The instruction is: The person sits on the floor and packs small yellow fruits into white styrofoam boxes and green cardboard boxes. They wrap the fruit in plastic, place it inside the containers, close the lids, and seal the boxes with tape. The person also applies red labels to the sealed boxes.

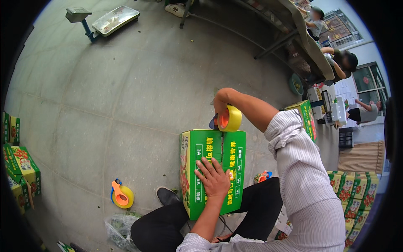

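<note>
A green and yellow printed cardboard carton [212,148] stands between my knees, with a narrow seam between its top flaps. My left hand [214,179] lies flat on the top, fingers spread across the left flap and thumb near the seam. At the carton's far edge my right hand [223,99] is bent over a tape dispenser with a roll of yellow packing tape [234,119]. Most of its fingers are hidden behind the roll. The tape roll sits over the far end of the seam.
On the floor lie another tape dispenser [122,194] at left, a third [263,177] by my right knee and a clear plastic bag [121,231]. Cartons [23,170] stand left; stacked cartons [354,201] right. A platform scale [116,19] and a long table [311,47] with people are farther off.
</note>
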Tool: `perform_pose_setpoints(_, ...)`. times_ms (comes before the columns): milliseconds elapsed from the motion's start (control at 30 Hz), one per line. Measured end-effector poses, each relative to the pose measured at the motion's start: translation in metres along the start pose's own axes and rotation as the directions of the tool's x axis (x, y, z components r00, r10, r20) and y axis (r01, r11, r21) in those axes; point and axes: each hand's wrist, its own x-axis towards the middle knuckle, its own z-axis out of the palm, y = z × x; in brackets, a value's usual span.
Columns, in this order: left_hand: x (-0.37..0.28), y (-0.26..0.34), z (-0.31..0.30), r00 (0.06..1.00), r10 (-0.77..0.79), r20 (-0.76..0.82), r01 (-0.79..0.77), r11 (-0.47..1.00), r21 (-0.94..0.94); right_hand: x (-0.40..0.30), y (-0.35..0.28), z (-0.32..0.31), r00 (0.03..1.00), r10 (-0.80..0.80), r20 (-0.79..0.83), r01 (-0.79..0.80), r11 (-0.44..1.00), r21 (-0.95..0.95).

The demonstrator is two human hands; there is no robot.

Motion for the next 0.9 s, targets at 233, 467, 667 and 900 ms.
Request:
perform_pose_setpoints(233, -0.005, 0.001, -0.003, 1.0, -0.012, -0.007, 0.012, 1.0, -0.025, -0.097, -0.085, 0.101, 0.827, 0.295, -0.478, -0.138, 0.931, 0.337)
perform_pose_setpoints(467, -0.008, -0.001, -0.017, 1.0, -0.004, 0.001, 0.004, 0.992, -0.125, -0.082, -0.146, 0.194, 0.495, 0.477, -0.726, -0.119, 0.865, 0.487)
perform_pose_setpoints(667, -0.039, -0.1, -0.001, 0.985, -0.148, -0.085, 0.075, 0.822, -0.565, -0.068, -0.162, 0.223, 0.44, 0.604, -0.665, -0.052, 0.756, 0.652)
perform_pose_setpoints(900, -0.087, -0.127, 0.029, 0.953, -0.2, 0.227, 0.297, 0.477, -0.827, -0.083, -0.206, 0.257, 0.597, 0.455, -0.661, -0.11, 0.862, 0.494)
